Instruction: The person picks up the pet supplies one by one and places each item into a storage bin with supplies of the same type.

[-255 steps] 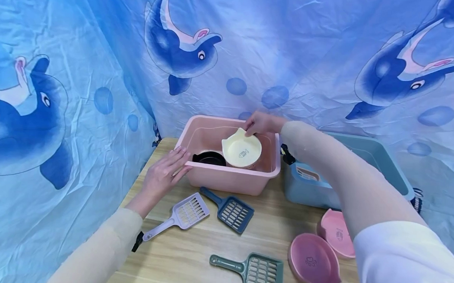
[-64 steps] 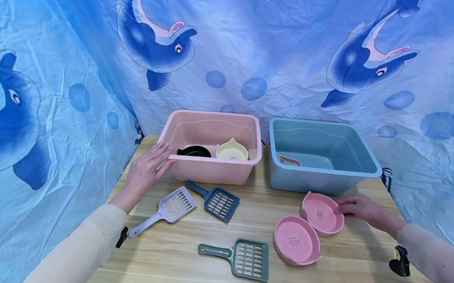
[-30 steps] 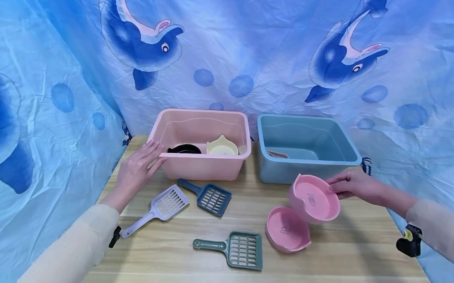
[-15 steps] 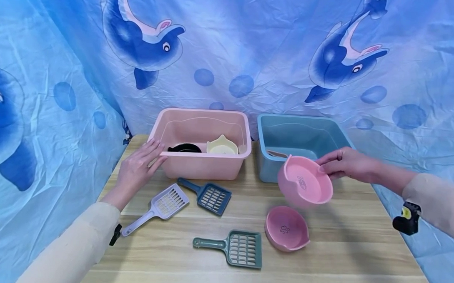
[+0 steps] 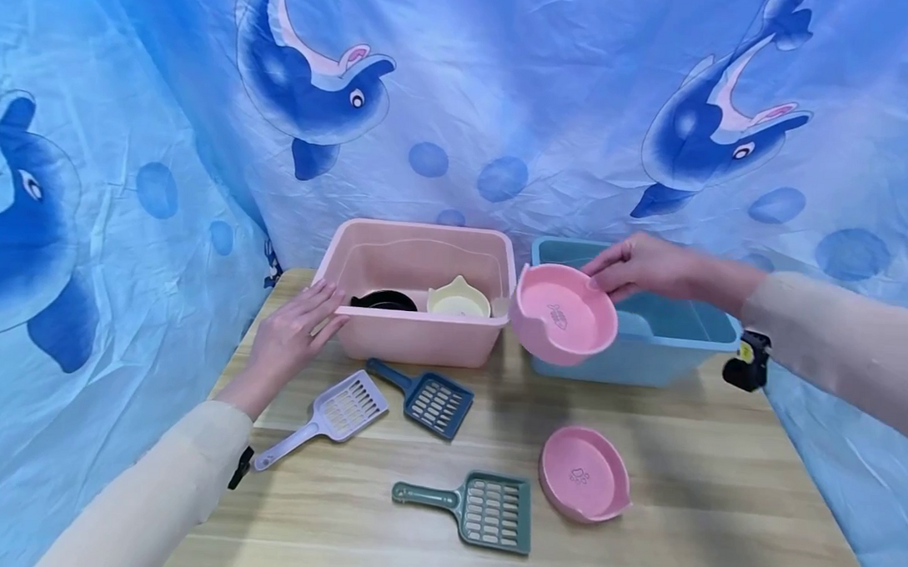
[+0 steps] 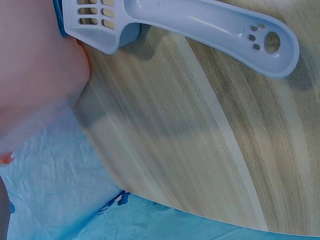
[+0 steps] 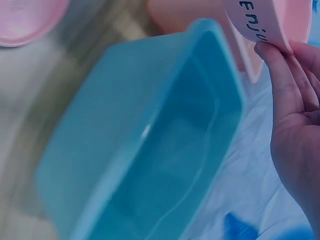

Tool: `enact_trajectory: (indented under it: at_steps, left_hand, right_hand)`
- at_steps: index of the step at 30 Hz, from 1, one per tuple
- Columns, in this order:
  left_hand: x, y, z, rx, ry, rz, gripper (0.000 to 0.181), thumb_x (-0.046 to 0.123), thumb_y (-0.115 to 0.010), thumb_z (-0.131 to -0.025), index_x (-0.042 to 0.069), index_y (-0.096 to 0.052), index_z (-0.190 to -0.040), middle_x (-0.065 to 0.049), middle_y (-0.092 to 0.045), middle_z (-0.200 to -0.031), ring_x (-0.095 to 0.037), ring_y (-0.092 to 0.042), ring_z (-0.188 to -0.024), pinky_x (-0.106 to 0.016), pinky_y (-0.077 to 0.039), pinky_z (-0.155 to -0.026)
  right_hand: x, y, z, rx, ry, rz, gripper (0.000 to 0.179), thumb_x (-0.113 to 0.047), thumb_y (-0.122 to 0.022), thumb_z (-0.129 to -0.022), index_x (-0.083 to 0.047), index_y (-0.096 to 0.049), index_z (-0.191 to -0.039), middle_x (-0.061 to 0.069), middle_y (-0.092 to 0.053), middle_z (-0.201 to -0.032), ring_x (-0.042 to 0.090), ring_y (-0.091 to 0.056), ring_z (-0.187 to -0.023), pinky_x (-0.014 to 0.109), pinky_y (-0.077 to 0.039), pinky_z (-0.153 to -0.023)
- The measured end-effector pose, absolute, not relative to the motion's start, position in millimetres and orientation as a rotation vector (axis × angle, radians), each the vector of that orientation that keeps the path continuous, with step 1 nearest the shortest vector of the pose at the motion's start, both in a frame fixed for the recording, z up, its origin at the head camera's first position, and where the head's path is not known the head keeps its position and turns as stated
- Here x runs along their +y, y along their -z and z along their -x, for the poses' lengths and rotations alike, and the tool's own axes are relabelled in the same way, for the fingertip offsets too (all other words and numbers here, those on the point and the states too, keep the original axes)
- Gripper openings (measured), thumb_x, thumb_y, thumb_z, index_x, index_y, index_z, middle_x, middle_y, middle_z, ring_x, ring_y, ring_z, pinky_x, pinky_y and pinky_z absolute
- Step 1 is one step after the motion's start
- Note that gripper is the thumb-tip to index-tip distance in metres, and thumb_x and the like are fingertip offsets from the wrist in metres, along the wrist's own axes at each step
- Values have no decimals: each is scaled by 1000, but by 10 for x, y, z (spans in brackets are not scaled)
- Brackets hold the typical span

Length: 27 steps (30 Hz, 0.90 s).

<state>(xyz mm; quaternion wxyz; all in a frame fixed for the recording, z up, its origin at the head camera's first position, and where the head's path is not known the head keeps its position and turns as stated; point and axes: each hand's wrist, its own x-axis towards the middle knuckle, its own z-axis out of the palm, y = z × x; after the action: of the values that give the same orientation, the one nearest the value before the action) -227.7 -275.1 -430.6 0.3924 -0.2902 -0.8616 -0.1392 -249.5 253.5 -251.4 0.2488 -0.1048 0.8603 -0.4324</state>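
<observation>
My right hand (image 5: 645, 269) pinches the rim of a pink pet bowl (image 5: 561, 312) with a fish print and a wavy, eared edge. The bowl hangs tilted in the air, in front of the gap between the pink bin (image 5: 422, 341) and the blue bin (image 5: 624, 364). In the right wrist view, thumb and fingers grip the bowl's wall (image 7: 257, 22), which bears dark lettering. My left hand (image 5: 290, 332) rests on the pink bin's front left rim, fingers fairly straight. Inside that bin sit a black bowl (image 5: 384, 300) and a cream cat-eared bowl (image 5: 459, 300).
Another pink bowl (image 5: 584, 474) with a paw print stands on the wooden table (image 5: 687, 492). A lilac litter scoop (image 5: 337, 413), a dark blue scoop (image 5: 436, 402) and a green scoop (image 5: 484, 510) lie in front of the bins. A dolphin-print curtain (image 5: 580, 113) hangs behind.
The right hand set the cream bowl in the pink bin, then took the fish-print bowl off the table and carried it up and left. The left hand stays on the bin rim.
</observation>
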Motion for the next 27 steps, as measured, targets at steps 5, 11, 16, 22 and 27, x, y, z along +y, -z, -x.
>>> enact_trajectory:
  at_steps: [5,11,16,22,27]
  left_hand:
    - [-2765,4314,2280,-2185,346,764,65,57,-44,-111,3,-74,-133,-21,-72,-131,-42,-70,-124,-59,-58,-102]
    - [-2777,4310,2264,-2188,325,750,69,59,-39,-111,4,-75,-132,-20,-73,-131,-40,-70,-124,-57,-59,-101]
    - [-2744,4307,2265,-2196,334,743,72,61,-36,-111,5,-74,-133,-19,-73,-131,-39,-70,-125,-56,-59,-101]
    - [-2732,4314,2283,-2192,353,741,68,59,-40,-111,4,-74,-133,-20,-73,-132,-39,-69,-126,-57,-59,-102]
    - [-2733,4343,2285,-2178,360,733,67,58,-41,-111,4,-75,-132,-21,-72,-131,-40,-70,-124,-57,-58,-103]
  right_hand:
    - [2144,2468,2836,2385,1130,387,37,-13,-73,-103,3,-70,-137,17,-78,-121,24,-79,-102,38,-67,-89]
    - [1703,2421,3240,2406,1008,510,37,-16,-70,-106,0,-69,-140,16,-76,-126,23,-77,-104,40,-65,-95]
    - [1419,2417,3461,2412,958,581,36,-17,-70,-106,-3,-71,-139,16,-75,-129,24,-76,-105,44,-63,-100]
    - [1086,2518,3677,2406,965,613,32,-11,-69,-105,-2,-72,-136,15,-77,-124,20,-75,-100,35,-65,-94]
    - [798,2717,3835,2412,970,630,30,-6,-70,-102,1,-75,-131,15,-79,-117,16,-73,-91,31,-65,-88]
